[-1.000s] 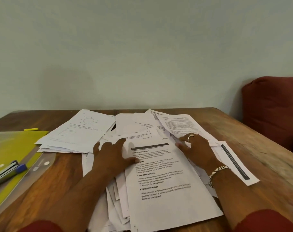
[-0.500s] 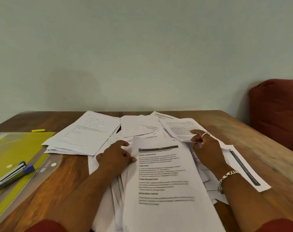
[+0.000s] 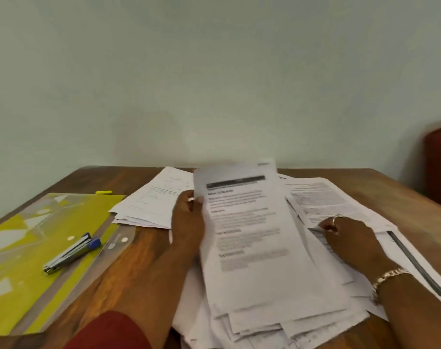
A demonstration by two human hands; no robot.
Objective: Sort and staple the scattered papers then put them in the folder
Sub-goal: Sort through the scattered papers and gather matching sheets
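On table, left hand (image 3: 188,222) gripping blurred sheet (image 3: 252,235)

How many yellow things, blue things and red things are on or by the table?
Yellow: 2, the folder and the small yellow marker
Blue: 1, the stapler with its blue end
Red: 2, the cushion and the sleeve
Total: 5

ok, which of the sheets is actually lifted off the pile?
The sheet with the dark header bar, pinched at its left edge by the left hand. Its top edge stands clear of the table; the other papers lie flat.
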